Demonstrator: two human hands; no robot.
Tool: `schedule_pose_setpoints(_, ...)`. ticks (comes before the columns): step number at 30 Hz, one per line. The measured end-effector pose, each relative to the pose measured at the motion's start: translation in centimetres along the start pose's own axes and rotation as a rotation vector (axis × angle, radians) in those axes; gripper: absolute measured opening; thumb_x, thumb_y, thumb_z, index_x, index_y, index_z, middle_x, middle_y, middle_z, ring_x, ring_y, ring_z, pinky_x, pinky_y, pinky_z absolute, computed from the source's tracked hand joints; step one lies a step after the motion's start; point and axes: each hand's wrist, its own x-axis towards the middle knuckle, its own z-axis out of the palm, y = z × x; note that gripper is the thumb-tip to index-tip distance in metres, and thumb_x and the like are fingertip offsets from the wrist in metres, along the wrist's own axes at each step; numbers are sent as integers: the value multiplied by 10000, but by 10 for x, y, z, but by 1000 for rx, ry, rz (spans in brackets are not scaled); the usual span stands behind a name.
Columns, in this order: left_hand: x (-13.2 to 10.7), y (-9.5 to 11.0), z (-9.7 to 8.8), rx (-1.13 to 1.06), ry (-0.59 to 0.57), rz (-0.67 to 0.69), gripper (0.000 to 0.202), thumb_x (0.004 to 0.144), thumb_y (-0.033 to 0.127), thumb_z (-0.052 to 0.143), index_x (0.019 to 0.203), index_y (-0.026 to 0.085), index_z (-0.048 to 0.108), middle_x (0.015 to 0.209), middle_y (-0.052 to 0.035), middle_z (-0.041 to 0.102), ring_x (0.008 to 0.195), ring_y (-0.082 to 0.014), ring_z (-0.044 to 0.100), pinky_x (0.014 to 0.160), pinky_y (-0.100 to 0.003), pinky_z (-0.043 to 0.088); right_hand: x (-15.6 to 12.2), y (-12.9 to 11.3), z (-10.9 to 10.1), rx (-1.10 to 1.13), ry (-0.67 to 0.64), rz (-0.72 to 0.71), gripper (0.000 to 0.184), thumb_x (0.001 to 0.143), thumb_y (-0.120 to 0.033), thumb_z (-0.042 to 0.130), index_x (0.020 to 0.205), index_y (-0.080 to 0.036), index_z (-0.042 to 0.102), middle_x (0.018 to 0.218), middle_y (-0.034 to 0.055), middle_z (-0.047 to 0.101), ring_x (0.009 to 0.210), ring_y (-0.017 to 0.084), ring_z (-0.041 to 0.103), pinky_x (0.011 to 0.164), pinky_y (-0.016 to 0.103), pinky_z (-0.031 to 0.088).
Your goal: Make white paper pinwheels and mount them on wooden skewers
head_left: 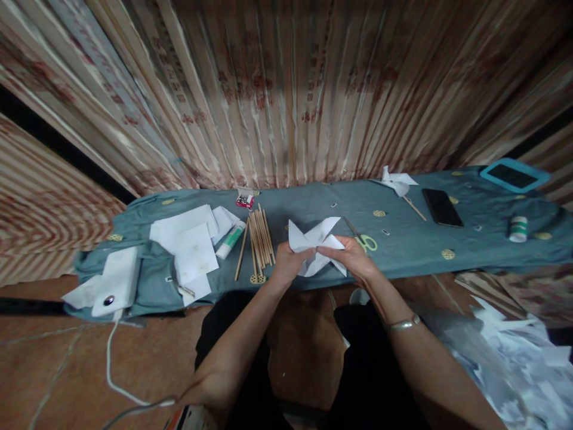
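Observation:
A white paper pinwheel (313, 236) is held between both hands over the front edge of the cloth-covered table. My left hand (290, 261) grips its left side, the thumb pressed near the centre. On the other side my right hand (351, 255) pinches the paper, its thumb also close to the middle. Scissors with pale green handles (367, 242) lie just behind my right hand. To the left of my left hand is a bundle of thin wooden sticks (261, 239). Beside them lies a green and white glue stick (231, 239).
Paper sheets (192, 248) and a white power bank (117, 280) with a cable lie left. A small red box (245, 200) sits behind the sticks. Rightward are another pinwheel on a stick (396, 181), a phone (442, 208), a blue-framed tablet (514, 175) and a green-white cylinder (518, 229).

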Motion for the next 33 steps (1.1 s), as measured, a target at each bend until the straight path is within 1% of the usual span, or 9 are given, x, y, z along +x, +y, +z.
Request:
schedule_pose_setpoints(4, -1, 4, -6, 81, 23, 22, 297, 452, 295, 851, 653, 116, 725, 619, -31, 705, 560, -157, 626, 573, -258, 469, 1, -1, 5, 36, -55, 20, 424, 454, -351, 891, 804, -159, 746, 733, 20, 758, 617, 169, 678, 635, 275, 514)
schedule_pose_setpoints(8, 3, 7, -9, 170, 46, 53, 307, 424, 297, 859, 628, 119, 713, 607, -27, 700, 561, -163, 621, 572, -266, 474, 5, 0, 10, 86, -43, -1, 400, 427, -324, 896, 755, -155, 742, 683, 7, 745, 579, 143, 650, 635, 263, 502)
schedule_pose_setpoints(11, 7, 10, -13, 217, 2, 83, 358, 436, 323, 861, 703, 123, 731, 671, -39, 725, 628, -185, 651, 640, -292, 508, 11, 1, 11, 108, -12, -32, 402, 422, -342, 896, 744, -157, 741, 675, 5, 743, 589, 151, 654, 657, 277, 504)
schedule_pose_setpoints(14, 16, 16, -28, 325, -16, 178, 434, 586, 387, 797, 921, 118, 737, 849, -84, 754, 761, -208, 687, 726, -310, 530, 14, -1, 7, 137, 60, -77, 428, 408, -359, 899, 758, -169, 742, 693, 9, 751, 621, 180, 674, 705, 318, 521)
schedule_pose_setpoints(17, 31, 24, -51, 776, 155, 326, 383, 879, 397, 493, 1063, 128, 696, 1009, -107, 738, 883, -202, 690, 766, -310, 540, 12, -3, -1, 147, 130, -120, 445, 401, -374, 897, 769, -177, 744, 711, 25, 759, 672, 219, 695, 735, 354, 529)
schedule_pose_setpoints(18, 36, 26, -58, 851, 192, 343, 360, 899, 348, 461, 1062, 125, 693, 1039, -117, 729, 918, -210, 682, 808, -329, 534, 11, -3, -5, 142, 146, -125, 446, 402, -376, 896, 772, -179, 745, 721, 29, 762, 681, 225, 698, 735, 359, 530)
schedule_pose_setpoints(21, 54, 28, -75, 1002, 203, 356, 248, 815, 194, 567, 1018, 139, 699, 1069, -116, 716, 953, -226, 667, 911, -370, 502, 4, -3, -17, 116, 180, -119, 437, 412, -377, 891, 778, -184, 747, 753, 38, 771, 681, 225, 700, 720, 354, 530)
schedule_pose_setpoints(24, 68, 26, -83, 1137, 170, 361, 336, 702, 93, 651, 1034, 127, 683, 1107, -126, 699, 989, -234, 661, 969, -363, 475, -2, -2, -29, 102, 204, -104, 436, 426, -374, 889, 793, -183, 749, 763, 41, 774, 676, 214, 701, 713, 338, 529)
schedule_pose_setpoints(33, 85, 27, -85, 1349, 137, 358, 383, 736, 94, 611, 1118, 116, 629, 1238, -164, 634, 1203, -276, 560, 1055, -363, 395, -21, -11, -44, 123, 183, -98, 406, 476, -369, 887, 807, -181, 745, 733, 37, 767, 657, 209, 696, 648, 311, 526)
